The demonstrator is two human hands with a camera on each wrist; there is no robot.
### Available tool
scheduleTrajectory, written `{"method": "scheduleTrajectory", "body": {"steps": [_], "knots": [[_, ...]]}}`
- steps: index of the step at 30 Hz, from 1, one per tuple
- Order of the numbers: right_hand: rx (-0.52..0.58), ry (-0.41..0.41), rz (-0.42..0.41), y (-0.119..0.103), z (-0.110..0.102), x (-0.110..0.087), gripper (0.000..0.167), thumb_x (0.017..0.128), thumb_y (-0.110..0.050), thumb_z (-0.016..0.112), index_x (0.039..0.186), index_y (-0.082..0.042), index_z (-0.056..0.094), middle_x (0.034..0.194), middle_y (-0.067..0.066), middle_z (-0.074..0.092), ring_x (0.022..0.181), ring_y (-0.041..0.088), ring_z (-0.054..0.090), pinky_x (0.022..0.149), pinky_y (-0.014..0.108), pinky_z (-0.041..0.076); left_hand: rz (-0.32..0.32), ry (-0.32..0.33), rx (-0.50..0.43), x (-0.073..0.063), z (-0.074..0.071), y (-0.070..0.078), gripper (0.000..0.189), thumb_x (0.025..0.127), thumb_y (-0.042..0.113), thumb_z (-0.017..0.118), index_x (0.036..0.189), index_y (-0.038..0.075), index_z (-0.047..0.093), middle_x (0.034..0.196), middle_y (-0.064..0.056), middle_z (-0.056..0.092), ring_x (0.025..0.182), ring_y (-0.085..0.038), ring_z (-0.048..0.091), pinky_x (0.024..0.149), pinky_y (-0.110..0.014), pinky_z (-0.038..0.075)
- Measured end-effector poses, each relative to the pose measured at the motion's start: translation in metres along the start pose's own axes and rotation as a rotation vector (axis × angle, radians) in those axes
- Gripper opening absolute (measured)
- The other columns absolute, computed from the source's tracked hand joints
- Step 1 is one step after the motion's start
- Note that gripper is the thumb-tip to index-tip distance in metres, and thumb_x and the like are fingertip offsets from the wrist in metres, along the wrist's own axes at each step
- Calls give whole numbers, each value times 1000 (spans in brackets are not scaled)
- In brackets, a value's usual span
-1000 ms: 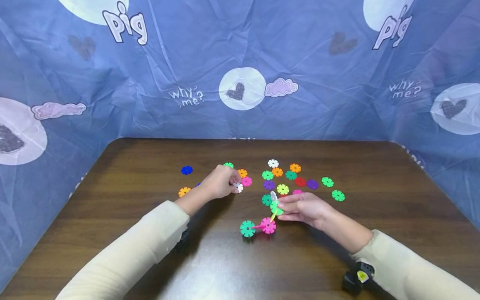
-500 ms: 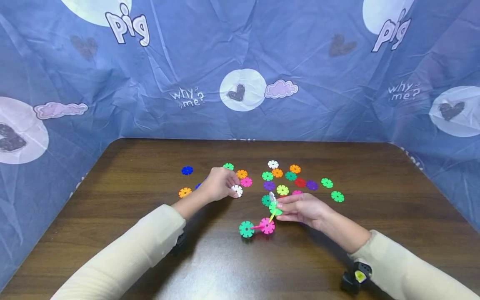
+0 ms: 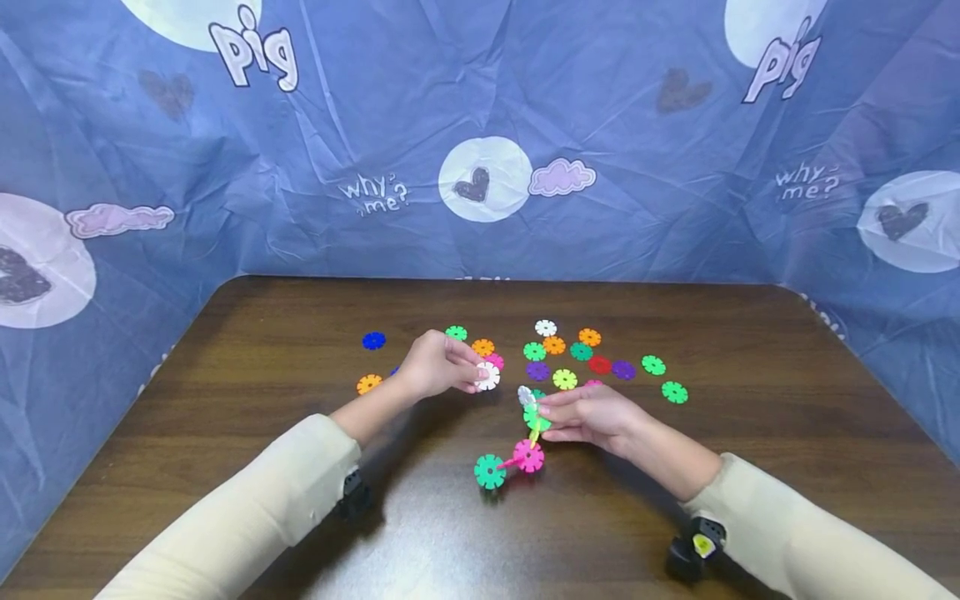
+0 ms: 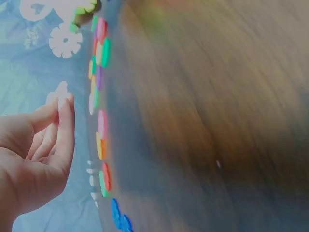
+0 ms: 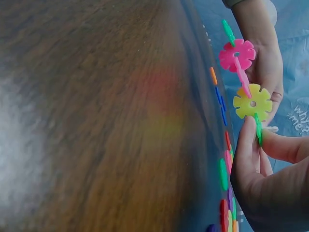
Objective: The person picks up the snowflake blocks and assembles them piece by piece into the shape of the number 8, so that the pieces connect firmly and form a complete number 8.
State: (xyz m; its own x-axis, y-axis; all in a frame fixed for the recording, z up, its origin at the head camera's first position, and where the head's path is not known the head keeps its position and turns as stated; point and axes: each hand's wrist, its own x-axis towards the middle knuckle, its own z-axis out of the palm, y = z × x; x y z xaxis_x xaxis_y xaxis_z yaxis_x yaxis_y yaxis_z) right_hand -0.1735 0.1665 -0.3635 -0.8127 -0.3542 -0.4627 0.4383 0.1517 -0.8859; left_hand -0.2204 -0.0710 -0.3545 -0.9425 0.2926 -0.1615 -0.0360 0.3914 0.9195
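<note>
Snowflake disc (image 3: 491, 377) — white, pinched by the left hand (image 3: 441, 367) — has risen nearer the right hand (image 3: 602, 419), which grips the disc chain (image 3: 529, 450); another link looks within reach.

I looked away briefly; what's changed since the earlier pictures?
The left hand, pinching the white disc, has moved it slightly rightward, toward the chain. The right hand has brought the chain leftward, closer to the disc. Its grip and the other loose discs look unchanged.

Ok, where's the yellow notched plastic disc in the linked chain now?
In the right wrist view, the yellow disc is toward the right, joined between a pink notched disc and the green notched disc pinched by the right hand.
</note>
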Motion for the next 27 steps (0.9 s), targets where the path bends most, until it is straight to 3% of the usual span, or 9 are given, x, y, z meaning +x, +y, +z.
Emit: {"method": "scheduleTrajectory", "body": {"steps": [4,13,21,27], "knots": [[-9,4,-8,-3,3,1,43,93,-4,58,129,17,49,78,-5,68,73,6,68,79,28,59,-39,-7,-93,-3,4,7,22,80,0,74,97,-13,69,86,-24,73,55,-9,67,70,-38,60],[-33,14,-7,-6,10,0,41,92,-5,61,126,16,53,76,-5,69,71,8,69,77,27,59,-90,-22,-115,-8,13,15,21,79,3,76,96,-9,71,82,-18,75,55,-8,65,72,-37,60],[-97,49,-34,-7,16,-1,36,90,-2,63,119,17,57,78,-3,69,68,8,68,74,28,60,-63,-34,31,-8,19,14,19,80,6,76,96,-6,73,87,-18,75,58,-10,68,68,-31,60],[-134,124,-32,-10,24,1,30,88,1,64,113,17,61,77,1,67,64,8,65,70,29,60,-92,17,120,-10,23,15,17,79,11,78,92,0,76,84,-14,76,65,-13,71,66,-27,58]]}}
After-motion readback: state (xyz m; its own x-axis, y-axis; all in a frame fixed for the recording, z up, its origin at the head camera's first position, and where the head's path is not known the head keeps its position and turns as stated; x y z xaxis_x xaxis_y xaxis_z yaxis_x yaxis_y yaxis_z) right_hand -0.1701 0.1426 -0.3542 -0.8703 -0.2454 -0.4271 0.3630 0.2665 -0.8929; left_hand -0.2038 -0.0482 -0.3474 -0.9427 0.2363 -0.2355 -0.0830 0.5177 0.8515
